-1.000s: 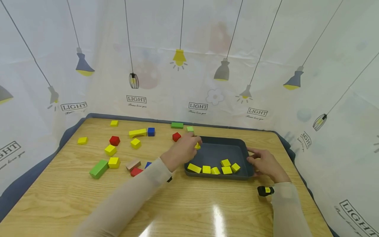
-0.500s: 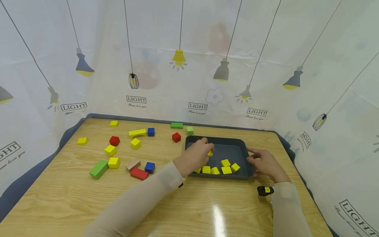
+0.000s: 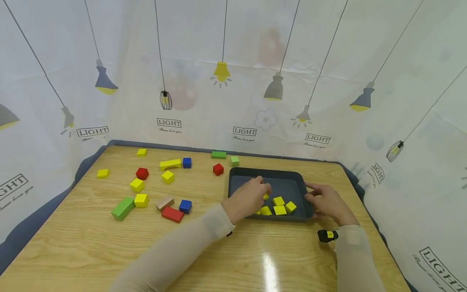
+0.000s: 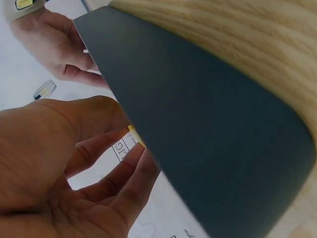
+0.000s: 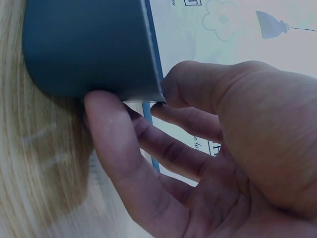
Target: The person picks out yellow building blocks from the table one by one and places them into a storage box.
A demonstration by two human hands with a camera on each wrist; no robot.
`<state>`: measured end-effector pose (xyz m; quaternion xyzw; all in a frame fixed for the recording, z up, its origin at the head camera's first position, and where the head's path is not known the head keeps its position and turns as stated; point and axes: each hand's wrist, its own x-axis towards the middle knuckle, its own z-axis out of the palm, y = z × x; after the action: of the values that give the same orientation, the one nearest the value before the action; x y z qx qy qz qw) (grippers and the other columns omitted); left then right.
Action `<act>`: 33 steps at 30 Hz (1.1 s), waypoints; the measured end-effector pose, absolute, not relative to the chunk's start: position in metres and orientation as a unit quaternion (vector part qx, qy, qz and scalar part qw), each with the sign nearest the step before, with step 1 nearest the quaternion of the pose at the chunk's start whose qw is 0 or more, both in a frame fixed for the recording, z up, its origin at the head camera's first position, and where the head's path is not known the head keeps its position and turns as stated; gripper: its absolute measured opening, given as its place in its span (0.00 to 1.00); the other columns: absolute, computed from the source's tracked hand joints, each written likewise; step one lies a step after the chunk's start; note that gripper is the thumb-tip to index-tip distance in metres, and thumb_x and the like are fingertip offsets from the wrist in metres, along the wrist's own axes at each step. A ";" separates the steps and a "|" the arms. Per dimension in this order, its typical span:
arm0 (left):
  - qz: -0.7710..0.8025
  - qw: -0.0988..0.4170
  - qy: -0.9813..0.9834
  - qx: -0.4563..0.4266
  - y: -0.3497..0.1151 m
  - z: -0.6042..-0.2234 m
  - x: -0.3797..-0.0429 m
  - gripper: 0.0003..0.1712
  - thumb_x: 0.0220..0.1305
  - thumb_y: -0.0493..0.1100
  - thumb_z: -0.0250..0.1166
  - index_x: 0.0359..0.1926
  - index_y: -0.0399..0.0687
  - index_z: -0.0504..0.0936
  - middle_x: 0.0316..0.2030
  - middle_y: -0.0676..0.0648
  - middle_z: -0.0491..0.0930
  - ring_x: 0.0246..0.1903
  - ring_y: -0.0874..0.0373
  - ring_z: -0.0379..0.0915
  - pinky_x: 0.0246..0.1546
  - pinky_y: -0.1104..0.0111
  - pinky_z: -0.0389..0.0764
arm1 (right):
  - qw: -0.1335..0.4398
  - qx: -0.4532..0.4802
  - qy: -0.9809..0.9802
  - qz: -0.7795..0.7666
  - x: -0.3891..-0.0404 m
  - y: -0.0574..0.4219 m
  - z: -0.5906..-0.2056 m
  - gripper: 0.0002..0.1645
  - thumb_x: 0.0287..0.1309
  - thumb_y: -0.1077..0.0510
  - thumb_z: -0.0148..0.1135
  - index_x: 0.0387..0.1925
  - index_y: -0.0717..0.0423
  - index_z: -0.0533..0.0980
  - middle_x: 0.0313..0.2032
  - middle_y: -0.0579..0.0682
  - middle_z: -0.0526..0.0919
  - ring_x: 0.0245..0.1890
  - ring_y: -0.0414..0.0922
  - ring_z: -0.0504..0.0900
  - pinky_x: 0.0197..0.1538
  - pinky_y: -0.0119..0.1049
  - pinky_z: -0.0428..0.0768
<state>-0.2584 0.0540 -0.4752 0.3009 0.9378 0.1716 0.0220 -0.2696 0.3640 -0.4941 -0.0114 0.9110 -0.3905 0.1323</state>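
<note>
My left hand (image 3: 248,199) reaches over the left part of a dark grey rectangular tray (image 3: 286,184) and pinches a small yellow block (image 3: 266,196). In the left wrist view, the block (image 4: 135,134) shows as a sliver between thumb and fingertips, mostly hidden behind the tray's wall (image 4: 198,109). Several yellow blocks (image 3: 279,210) lie along the tray's near side, some hidden by the left hand. My right hand (image 3: 330,203) grips the tray's right end; in the right wrist view its thumb is at the rim and its fingers are against the wall (image 5: 94,44).
Left of the tray, the table (image 3: 120,251) bears scattered blocks: a red long block (image 3: 172,214), a blue cube (image 3: 185,207), a green block (image 3: 123,208), a yellow arch (image 3: 170,164) and several others. A red block (image 3: 218,169) and light green cube (image 3: 235,161) lie behind. A printed cloth (image 3: 204,101) stands around the table.
My left hand has moved right and down from the tray's far left corner into the tray, carrying the yellow block. The right hand has stayed at the tray's right end.
</note>
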 end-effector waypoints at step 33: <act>0.164 -0.021 0.941 0.297 0.034 -0.480 -0.255 0.17 0.82 0.42 0.74 0.66 0.53 0.93 0.58 0.46 0.89 0.54 0.53 0.87 0.45 0.71 0.91 | 0.133 -0.012 0.912 -0.388 -0.270 0.364 -0.493 0.39 0.89 0.57 0.61 0.92 0.56 0.63 0.70 0.74 0.84 0.36 0.49 0.90 0.40 0.44 0.96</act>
<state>-0.2549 0.0335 -0.4801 0.2969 0.9405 0.1638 -0.0208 -0.2700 0.3637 -0.4933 -0.0122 0.9121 -0.3878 0.1325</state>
